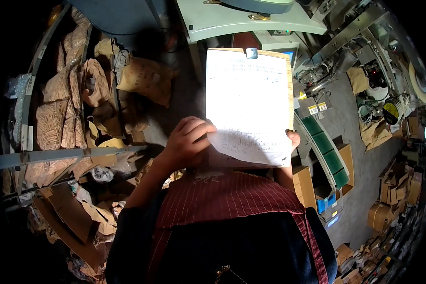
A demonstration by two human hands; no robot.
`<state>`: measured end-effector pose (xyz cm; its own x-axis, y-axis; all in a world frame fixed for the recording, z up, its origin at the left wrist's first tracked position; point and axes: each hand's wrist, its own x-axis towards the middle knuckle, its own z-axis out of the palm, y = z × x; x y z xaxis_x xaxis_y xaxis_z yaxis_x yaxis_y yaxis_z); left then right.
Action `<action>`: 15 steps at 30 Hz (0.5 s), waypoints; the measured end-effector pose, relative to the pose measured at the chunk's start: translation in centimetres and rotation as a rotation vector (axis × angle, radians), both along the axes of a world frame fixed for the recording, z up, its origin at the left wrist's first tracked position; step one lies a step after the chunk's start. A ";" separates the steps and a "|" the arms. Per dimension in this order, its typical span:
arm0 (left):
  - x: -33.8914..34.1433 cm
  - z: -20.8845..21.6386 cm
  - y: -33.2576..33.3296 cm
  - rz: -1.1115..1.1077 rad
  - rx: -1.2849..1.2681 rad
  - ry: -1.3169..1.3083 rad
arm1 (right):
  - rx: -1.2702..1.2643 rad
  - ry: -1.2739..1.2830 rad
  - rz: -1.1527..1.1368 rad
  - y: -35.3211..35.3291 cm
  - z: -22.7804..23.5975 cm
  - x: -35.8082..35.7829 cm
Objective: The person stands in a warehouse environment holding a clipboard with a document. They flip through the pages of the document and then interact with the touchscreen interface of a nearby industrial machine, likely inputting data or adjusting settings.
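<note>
Clipboard [290, 97] between both hands [187, 140], left at edge of paper [248, 102]

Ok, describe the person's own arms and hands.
The left hand and what shows of the right hand wear no gloves. The left forearm is bare below a dark, navy-looking sleeve; the visible right forearm is bare too.

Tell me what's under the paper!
The paper lies on a board, seen along the right edge. Under the lifted bottom-left corner is a shaded surface, maybe another page. The rest is covered.
</note>
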<state>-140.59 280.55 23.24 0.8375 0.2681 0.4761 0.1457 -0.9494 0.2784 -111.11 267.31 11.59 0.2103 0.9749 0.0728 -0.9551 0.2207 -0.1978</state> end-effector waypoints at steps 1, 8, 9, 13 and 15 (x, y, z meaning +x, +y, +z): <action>0.0 0.0 0.0 0.001 0.003 -0.001 | 0.011 0.004 0.009 0.0 -0.2 0.1; -0.3 -0.5 0.1 -0.007 0.009 -0.011 | -0.034 -0.001 -0.007 -0.3 0.4 -0.1; -0.4 -0.4 0.1 -0.011 0.002 -0.010 | -0.037 -0.012 -0.015 -0.3 0.6 -0.2; -0.5 -0.5 0.1 -0.015 -0.012 0.013 | -0.057 -0.020 -0.033 -0.3 0.5 -0.3; -0.6 -0.7 0.1 -0.012 -0.016 0.023 | -0.072 -0.048 -0.027 -0.5 0.0 0.2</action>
